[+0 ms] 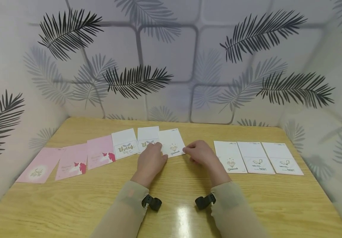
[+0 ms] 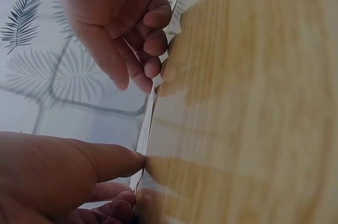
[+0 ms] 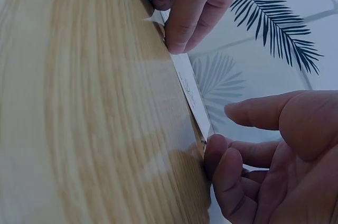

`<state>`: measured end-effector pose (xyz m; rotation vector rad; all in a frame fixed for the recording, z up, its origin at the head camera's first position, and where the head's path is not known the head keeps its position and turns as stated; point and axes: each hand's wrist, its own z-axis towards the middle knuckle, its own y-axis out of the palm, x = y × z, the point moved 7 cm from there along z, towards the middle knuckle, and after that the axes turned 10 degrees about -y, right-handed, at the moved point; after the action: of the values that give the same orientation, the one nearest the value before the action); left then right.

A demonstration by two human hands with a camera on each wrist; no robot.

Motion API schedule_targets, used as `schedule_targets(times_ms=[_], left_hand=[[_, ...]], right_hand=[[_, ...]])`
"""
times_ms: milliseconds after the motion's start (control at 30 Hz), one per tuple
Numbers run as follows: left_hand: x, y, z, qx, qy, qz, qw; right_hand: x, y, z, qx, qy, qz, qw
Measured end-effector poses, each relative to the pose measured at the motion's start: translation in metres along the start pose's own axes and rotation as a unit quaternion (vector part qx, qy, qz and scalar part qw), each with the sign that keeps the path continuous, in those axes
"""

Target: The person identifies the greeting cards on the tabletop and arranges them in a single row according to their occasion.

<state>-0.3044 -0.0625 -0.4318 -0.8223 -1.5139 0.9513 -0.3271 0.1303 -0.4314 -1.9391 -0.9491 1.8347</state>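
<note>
In the head view, a white card [image 1: 172, 140] with a gold diamond print lies on the wooden table between both hands. At its lower left corner, the thumb of my left hand [image 1: 151, 162] touches it, and the other fingers lie over a white "thank" card [image 1: 148, 134]. My right hand [image 1: 202, 153] touches the lower right corner with its fingertips. In the right wrist view, the right thumb [image 3: 259, 112] stands apart from the fingers. The left wrist view shows the left thumb [image 2: 119, 159] on the card's near edge, with the other fingers bent beside it.
Left of the hands lie another "thank" card [image 1: 125, 143] and several pink cards, including one [image 1: 101, 152] with a red figure. At the right, a second diamond card [image 1: 230, 157] lies beside two heart cards [image 1: 255, 158]. A leaf-patterned wall [image 1: 168, 53] stands behind the table [image 1: 171, 198].
</note>
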Motion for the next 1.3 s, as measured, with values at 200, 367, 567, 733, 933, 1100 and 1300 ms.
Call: schedule_targets(times_ms=[200, 367, 567, 733, 933, 1100, 1300], left_hand=[[-0.001, 0.0, 0.0, -0.001, -0.002, -0.007, 1.0], [-0.002, 0.0, 0.0, -0.002, -0.001, -0.013, 0.9999], [-0.005, 0.002, 0.001, -0.006, -0.002, -0.013, 0.9999], [-0.005, 0.002, 0.001, -0.008, -0.001, -0.012, 0.9999], [-0.007, -0.003, 0.002, -0.012, -0.001, -0.054, 0.9984], [-0.009, -0.012, 0.003, 0.01, 0.003, -0.13, 0.9914], [-0.005, -0.022, 0.001, 0.026, 0.006, -0.173, 0.9846]], right_hand=[[0.001, 0.001, -0.001, 0.015, 0.01, 0.028, 0.999], [0.003, 0.001, 0.0, 0.031, 0.019, 0.066, 0.997], [0.005, 0.003, 0.002, 0.047, 0.02, 0.107, 0.993], [0.005, 0.004, 0.002, 0.053, 0.008, 0.132, 0.99], [0.003, -0.001, 0.0, 0.068, -0.001, 0.151, 0.986], [-0.003, -0.008, -0.002, 0.08, -0.01, 0.178, 0.981], [-0.009, -0.011, -0.006, 0.081, -0.013, 0.202, 0.976]])
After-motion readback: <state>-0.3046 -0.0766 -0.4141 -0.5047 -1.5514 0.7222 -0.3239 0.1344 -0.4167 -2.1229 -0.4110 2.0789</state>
